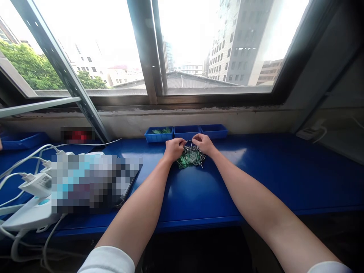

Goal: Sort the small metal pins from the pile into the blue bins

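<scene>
A heap of small green parts with metal leads (pixel 190 157) lies on the blue table (pixel 256 178) in front of me. My left hand (pixel 174 148) rests at the heap's left side with its fingers curled and pinched. My right hand (pixel 203 143) sits at the heap's upper right, its fingers curled too. Both hands meet above the heap and seem to pinch something tiny between them; I cannot make out what. Just behind the hands stand three small blue trays (pixel 186 132) in a row; the left tray holds a few green parts (pixel 161 131).
A white power strip with plugs and cables (pixel 31 189) lies at the left, beside a blurred-out flat object (pixel 91 182). Another blue tray (pixel 22 139) sits at the far left. A window sill and wall (pixel 182 117) run behind the table. A white device (pixel 308 133) is at the right.
</scene>
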{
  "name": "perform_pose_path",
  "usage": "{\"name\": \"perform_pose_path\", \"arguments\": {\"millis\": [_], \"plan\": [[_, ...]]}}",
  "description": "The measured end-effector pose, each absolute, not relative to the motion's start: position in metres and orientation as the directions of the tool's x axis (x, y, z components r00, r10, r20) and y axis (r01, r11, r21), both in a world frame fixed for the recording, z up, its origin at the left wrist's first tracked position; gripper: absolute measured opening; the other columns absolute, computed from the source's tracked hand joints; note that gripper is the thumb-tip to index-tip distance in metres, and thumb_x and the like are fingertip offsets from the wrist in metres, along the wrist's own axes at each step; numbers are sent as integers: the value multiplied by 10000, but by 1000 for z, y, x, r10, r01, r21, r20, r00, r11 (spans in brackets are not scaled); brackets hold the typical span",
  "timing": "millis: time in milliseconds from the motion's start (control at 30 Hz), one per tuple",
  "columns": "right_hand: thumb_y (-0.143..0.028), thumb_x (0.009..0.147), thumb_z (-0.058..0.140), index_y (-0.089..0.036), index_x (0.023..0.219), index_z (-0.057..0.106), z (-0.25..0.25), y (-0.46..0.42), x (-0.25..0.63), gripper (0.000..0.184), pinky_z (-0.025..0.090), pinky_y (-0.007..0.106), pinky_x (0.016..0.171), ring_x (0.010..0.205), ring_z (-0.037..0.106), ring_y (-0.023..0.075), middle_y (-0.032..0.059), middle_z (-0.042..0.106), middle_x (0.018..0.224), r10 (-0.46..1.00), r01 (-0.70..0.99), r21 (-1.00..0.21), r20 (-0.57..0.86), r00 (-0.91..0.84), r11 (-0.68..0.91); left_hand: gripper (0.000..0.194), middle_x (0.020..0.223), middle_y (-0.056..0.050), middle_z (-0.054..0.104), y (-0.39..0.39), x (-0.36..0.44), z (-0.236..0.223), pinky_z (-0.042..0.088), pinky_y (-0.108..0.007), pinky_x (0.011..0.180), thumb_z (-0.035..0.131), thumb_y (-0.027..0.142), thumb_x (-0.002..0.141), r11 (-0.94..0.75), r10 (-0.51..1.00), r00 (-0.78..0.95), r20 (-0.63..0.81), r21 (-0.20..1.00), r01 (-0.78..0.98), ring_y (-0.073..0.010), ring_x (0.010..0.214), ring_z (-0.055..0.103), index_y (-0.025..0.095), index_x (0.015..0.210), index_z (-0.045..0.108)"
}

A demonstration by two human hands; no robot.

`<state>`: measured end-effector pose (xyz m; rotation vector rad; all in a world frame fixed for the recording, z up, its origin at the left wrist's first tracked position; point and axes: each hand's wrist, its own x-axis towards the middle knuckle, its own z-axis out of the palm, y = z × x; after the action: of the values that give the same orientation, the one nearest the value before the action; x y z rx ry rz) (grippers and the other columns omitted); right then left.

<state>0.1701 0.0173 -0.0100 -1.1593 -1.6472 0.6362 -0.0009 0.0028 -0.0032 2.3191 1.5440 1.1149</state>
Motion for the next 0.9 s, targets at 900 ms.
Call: {"name": "perform_pose_path", "arguments": {"millis": [900], "plan": [[-231,661,524,-189,1055,642,-9,25,200,414,423,363,901,1015,527,235,39,674,1007,836,606,-754,485,256,252,234,1065,-57,636,6,-8,-3,375,-351,881,479,247,809,-191,921,-14,390,482,855,-233,1004,567,223,983,634]]}}
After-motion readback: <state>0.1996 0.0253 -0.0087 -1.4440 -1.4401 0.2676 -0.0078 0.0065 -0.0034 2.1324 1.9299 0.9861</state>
